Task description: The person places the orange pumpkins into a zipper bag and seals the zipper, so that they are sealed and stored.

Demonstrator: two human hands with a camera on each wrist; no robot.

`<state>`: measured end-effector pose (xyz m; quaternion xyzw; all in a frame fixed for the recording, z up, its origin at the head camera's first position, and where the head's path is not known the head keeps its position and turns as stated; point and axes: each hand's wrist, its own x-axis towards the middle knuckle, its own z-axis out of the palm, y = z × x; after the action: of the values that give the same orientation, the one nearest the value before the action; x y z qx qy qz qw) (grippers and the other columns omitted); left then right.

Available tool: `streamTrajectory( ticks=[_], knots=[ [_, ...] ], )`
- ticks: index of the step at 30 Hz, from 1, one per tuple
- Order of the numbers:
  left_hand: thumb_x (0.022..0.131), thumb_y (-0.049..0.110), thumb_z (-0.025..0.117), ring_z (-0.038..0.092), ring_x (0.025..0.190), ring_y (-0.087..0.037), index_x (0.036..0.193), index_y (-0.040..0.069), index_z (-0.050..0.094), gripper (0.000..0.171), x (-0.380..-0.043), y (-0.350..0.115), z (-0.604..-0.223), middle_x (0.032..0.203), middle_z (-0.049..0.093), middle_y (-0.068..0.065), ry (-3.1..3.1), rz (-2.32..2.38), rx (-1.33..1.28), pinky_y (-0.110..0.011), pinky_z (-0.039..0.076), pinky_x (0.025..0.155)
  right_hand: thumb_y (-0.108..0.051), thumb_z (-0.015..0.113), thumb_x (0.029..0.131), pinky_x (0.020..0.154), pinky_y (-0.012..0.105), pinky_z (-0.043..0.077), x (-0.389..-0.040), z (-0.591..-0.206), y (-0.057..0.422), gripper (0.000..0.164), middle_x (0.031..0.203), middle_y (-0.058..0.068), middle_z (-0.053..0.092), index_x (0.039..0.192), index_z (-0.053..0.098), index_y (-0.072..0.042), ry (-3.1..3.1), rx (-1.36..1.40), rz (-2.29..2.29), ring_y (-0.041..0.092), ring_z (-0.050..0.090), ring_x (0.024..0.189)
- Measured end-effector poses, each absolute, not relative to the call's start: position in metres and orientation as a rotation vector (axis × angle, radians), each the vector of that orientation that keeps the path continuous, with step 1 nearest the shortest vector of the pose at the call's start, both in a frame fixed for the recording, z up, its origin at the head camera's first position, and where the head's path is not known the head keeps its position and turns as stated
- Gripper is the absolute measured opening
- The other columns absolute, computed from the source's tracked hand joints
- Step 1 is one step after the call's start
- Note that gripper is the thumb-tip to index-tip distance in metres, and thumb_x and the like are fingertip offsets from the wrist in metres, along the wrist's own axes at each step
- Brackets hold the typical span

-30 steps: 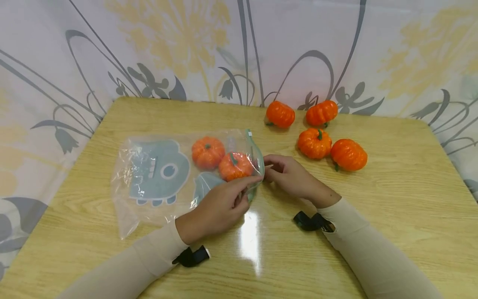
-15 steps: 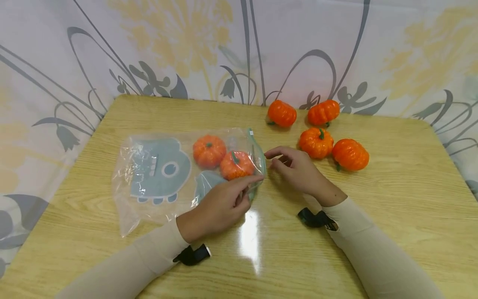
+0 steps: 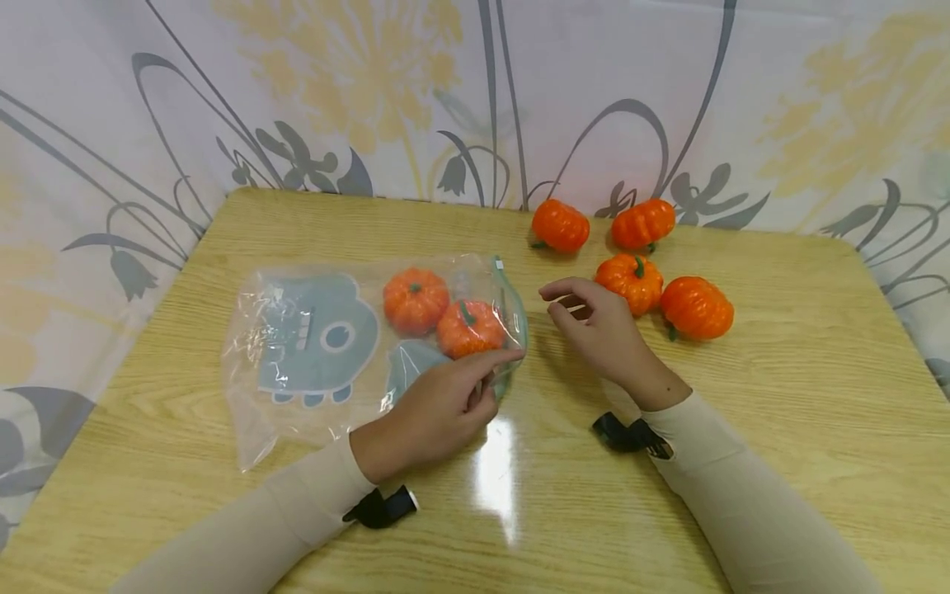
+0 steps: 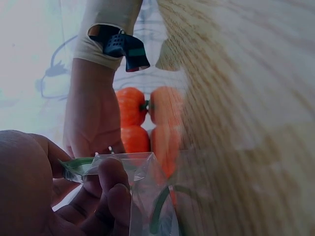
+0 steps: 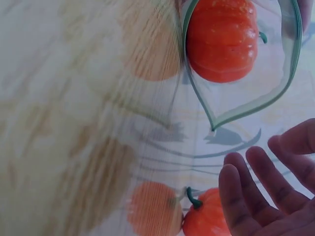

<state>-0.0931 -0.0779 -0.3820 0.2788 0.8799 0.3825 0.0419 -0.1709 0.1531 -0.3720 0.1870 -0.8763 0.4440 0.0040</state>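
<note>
A clear zip bag (image 3: 312, 421) with a pale blue dinosaur print lies flat on the table, its green-edged mouth facing right. Two small orange toy pumpkins, one farther back (image 3: 416, 299) and one near the mouth (image 3: 469, 332), are inside it. My left hand (image 3: 430, 417) pinches the near side of the bag's mouth between thumb and fingers. Just right of the mouth, my right hand (image 3: 604, 338) holds nothing, its fingers loosely bent. In the right wrist view the green zip edge (image 5: 290, 78) gapes around a pumpkin (image 5: 221, 42).
Several more orange pumpkins sit at the back right: one by the wall (image 3: 560, 226), another beside it (image 3: 642, 224), one behind my right hand (image 3: 627, 279) and one farther right (image 3: 696, 308). A floral-patterned cloth (image 3: 564, 99) rises behind the wooden table (image 3: 801, 371).
My right hand has drawn back from the bag's mouth, moving right and slightly up in the head view. The left hand, the bag and the pumpkins stay where they were.
</note>
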Motion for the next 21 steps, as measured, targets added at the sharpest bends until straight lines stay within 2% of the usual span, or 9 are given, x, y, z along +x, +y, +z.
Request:
streamTrajectory(
  ticks=[8,12,15,19,21],
  knots=[
    [0.095,0.010,0.049,0.039,0.059,-0.002,0.145,0.018,0.052,0.051,-0.0944,-0.0790,-0.3807,0.068,0.043,0.009,2.676,1.181,0.858,-0.020,0.038,0.055,-0.007,0.057,0.098,0.087,0.046,0.055,-0.1725,-0.3699,0.1550,0.023,0.116,0.017,0.069,0.117,0.067,0.000,-2.678,0.575,1.392,0.031,0.068,0.102],
    [0.095,0.010,0.049,0.038,0.058,-0.002,0.145,0.017,0.052,0.051,-0.0944,-0.0793,-0.3806,0.067,0.043,0.009,2.676,1.192,0.865,-0.020,0.038,0.055,-0.007,0.057,0.098,0.086,0.026,0.053,-0.1728,-0.3690,0.1566,0.023,0.117,0.016,0.069,0.118,0.066,0.000,-2.626,0.550,1.397,0.026,0.067,0.101],
    [0.095,0.010,0.049,0.038,0.058,-0.002,0.145,0.017,0.052,0.051,-0.0938,-0.0790,-0.3818,0.067,0.042,0.009,2.667,1.193,0.859,-0.019,0.038,0.055,-0.006,0.059,0.097,0.081,0.013,0.048,-0.1725,-0.3693,0.1580,0.022,0.116,0.016,0.069,0.117,0.067,0.000,-2.577,0.505,1.401,0.011,0.065,0.099],
    [0.095,0.011,0.049,0.036,0.057,-0.001,0.145,0.019,0.052,0.051,-0.0933,-0.0790,-0.3825,0.066,0.041,0.009,2.655,1.192,0.847,-0.019,0.037,0.054,-0.006,0.059,0.097,0.079,0.010,0.048,-0.1720,-0.3654,0.1601,0.022,0.114,0.014,0.070,0.116,0.068,0.000,-2.536,0.459,1.397,0.000,0.061,0.095],
    [0.095,0.011,0.049,0.036,0.057,-0.001,0.146,0.020,0.051,0.051,-0.0935,-0.0792,-0.3823,0.066,0.041,0.009,2.653,1.191,0.846,-0.019,0.036,0.053,-0.008,0.059,0.097,0.079,0.009,0.049,-0.1715,-0.3621,0.1612,0.022,0.115,0.013,0.070,0.116,0.068,-0.001,-2.536,0.445,1.404,0.000,0.061,0.096]
  ],
)
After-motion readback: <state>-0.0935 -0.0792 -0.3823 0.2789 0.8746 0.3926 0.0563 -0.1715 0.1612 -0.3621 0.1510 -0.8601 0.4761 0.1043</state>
